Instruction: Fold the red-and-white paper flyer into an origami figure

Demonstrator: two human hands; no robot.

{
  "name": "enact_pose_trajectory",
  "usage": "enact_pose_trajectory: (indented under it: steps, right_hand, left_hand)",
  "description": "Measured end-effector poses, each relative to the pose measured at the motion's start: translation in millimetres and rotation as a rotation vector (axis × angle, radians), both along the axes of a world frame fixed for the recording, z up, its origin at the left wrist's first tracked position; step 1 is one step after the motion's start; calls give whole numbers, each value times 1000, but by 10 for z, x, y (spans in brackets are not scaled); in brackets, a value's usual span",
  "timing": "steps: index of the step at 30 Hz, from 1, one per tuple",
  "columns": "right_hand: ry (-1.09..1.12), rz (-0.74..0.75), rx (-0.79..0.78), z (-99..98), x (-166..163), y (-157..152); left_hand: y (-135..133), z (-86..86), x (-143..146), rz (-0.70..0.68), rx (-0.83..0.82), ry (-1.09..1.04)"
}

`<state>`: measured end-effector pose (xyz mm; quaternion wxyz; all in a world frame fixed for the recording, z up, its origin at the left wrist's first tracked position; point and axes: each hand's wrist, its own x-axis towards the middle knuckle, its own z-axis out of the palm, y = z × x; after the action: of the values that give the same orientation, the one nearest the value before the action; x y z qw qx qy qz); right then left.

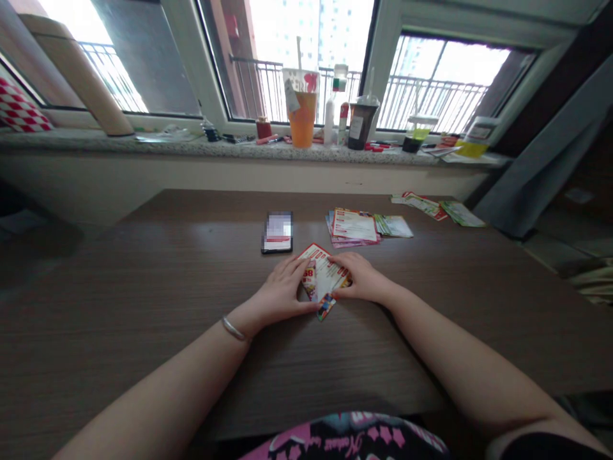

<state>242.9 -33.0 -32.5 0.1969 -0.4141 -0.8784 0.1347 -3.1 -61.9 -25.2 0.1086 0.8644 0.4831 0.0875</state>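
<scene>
A printed paper flyer [326, 276], white with red and yellow print, lies on the brown table in front of me with its lower edges folded inward. My left hand [282, 289] grips its left side, fingers on top and thumb by the bottom point. On the right side, my right hand [360, 277] holds the paper with fingers and thumb curled at its edge. A small dark, colourful folded tip [326, 306] sticks out below, between the two thumbs. The underside of the paper is hidden.
Beyond my hands lie a phone [278, 232], a stack of flyers [354, 226] and more leaflets [424, 206] at the far right of the table [143, 287]. Cups such as an orange drink [302, 118], bottles and pens line the windowsill [182, 145].
</scene>
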Motion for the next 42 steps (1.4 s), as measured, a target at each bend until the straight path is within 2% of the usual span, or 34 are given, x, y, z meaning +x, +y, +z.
enact_pose_trajectory:
  steps: [6,14,17,19,23,26,29,33,42]
  right_hand:
    - [16,15,-31,-45,-5,15]
    - [21,11,-73,-24,-26,-15]
    - [25,13,-70,-28,-26,-23]
    - [30,20,-73,-35,-21,-25]
    - [35,25,-80,-45,-12,-26]
    - [34,28,-73,-46,-12,-26]
    - [21,23,-69,-52,-18,-19]
    - [17,11,-68,-66,-33,-7]
    - [55,-17,-44,18,-48,-54]
  left_hand:
    - [19,26,14,55,-17,-80]
    - [98,-43,9,117,42,-365]
    - [122,14,-28,196,96,-522]
    - [145,74,-69,245,118,-552]
    - [181,158,-148,259,70,-302]
    - [163,168,-175,249,65,-77]
    - [115,171,-193,203,62,62]
    - [80,212,-253,154,29,130]
    - [99,312,-348,236,13,182]
